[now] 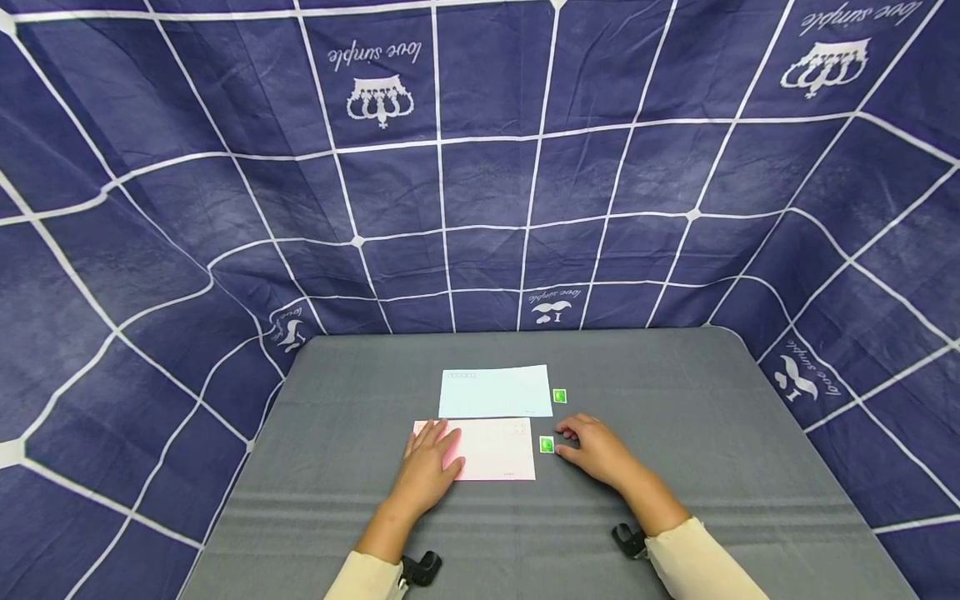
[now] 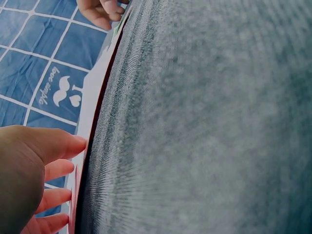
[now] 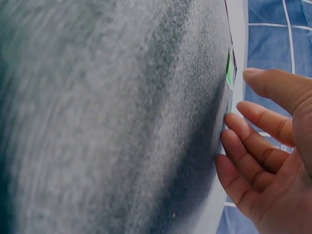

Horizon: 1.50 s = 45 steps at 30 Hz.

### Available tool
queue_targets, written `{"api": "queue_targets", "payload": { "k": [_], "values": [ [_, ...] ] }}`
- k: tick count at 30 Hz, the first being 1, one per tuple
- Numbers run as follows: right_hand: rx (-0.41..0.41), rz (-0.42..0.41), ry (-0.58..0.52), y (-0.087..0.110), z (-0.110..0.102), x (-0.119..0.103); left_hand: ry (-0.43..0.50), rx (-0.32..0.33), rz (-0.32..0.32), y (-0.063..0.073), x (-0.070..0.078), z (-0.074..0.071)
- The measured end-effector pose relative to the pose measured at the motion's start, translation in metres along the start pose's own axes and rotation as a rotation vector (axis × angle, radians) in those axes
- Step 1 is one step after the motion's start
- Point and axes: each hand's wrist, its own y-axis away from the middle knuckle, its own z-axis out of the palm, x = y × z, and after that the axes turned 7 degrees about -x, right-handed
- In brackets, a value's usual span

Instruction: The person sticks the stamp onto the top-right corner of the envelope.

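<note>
A pink envelope (image 1: 495, 450) lies flat on the grey table, and my left hand (image 1: 431, 468) rests on its left end with the fingers spread. In the left wrist view the thumb and fingertips of my left hand (image 2: 29, 175) touch the envelope's surface. Just right of this envelope lies a small green stamp (image 1: 547, 445). My right hand (image 1: 596, 450) is beside the stamp, thumb close to its right edge, fingers loosely bent. The right wrist view shows a gap between the thumb and fingers of my right hand (image 3: 273, 146), with nothing held there.
Beyond the pink envelope lies a pale blue envelope (image 1: 495, 392), with a second green stamp (image 1: 560, 396) at its right edge. A grey cloth covers the table (image 1: 675, 400). Blue curtains (image 1: 480, 183) with white lines enclose the back and both sides.
</note>
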Motion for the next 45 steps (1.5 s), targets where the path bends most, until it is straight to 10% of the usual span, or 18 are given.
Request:
{"api": "queue_targets", "payload": {
  "k": [45],
  "values": [
    [-0.031,0.116,-0.12,-0.015,0.008,-0.001,0.025,-0.096,-0.007,0.002,0.0,-0.005]
  ]
}}
